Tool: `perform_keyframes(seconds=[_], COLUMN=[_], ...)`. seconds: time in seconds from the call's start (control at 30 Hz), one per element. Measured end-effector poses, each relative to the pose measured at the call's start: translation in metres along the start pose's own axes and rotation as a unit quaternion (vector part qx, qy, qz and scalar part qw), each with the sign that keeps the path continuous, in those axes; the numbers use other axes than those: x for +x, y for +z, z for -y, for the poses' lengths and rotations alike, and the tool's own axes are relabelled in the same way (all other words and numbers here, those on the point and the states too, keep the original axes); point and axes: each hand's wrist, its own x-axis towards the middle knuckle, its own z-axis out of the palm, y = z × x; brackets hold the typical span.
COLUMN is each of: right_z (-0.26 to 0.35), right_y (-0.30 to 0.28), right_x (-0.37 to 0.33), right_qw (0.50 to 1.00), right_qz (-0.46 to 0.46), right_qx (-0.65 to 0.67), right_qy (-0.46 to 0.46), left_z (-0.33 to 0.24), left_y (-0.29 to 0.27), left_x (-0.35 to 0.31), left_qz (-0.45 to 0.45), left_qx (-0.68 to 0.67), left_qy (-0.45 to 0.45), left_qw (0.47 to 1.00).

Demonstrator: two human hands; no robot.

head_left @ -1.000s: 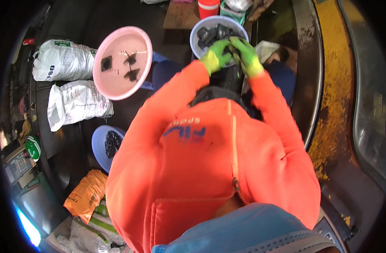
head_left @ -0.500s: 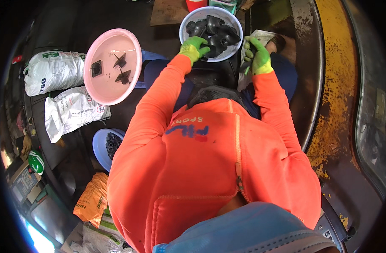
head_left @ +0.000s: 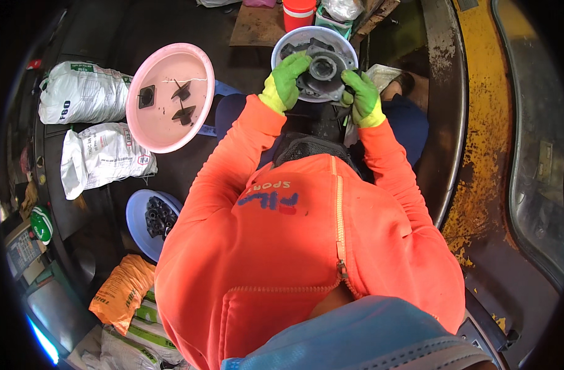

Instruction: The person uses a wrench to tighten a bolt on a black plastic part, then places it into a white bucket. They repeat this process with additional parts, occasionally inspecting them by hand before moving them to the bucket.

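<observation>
Green-yellow gloves cover both hands. My left hand (head_left: 286,80) grips the left side of a black moulded rubber part (head_left: 322,68) with a round, collared opening that faces up. Closed at the part's right edge are the fingers of my right hand (head_left: 362,97). Something thin and dark shows below those fingers, too small to name. The part is held over a pale blue basket (head_left: 277,60), where more black parts (head_left: 292,49) lie, partly covered by my hands and the held piece.
At the left, a pink basin (head_left: 147,133) holds several small black pieces. Below it are white sacks (head_left: 103,154), a blue basin (head_left: 133,217) of black parts and an orange bag (head_left: 123,290). A red container (head_left: 299,15) stands behind the basket; a rusty yellow panel (head_left: 479,123) borders the right.
My left hand has lifted a black rubber part out of the basket's pile. My right hand has come in from the right to the part's edge. The view has shifted slightly.
</observation>
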Motion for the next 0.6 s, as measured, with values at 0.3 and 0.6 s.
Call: perform_keyframes(seconds=[0.3, 0.6], right_z=[0.031, 0.000], right_y=[0.031, 0.040], right_x=[-0.046, -0.053], right_qw=[0.997, 0.913], right_qz=[0.051, 0.058], right_qx=[0.063, -0.206], right_qy=[0.010, -0.349], left_z=[-0.091, -0.115], left_y=[0.003, 0.035], left_x=[0.003, -0.008], left_qz=[-0.002, -0.080], left_qx=[0.135, -0.035], left_qy=[0.198, 0.125], left_qw=[0.971, 0.988])
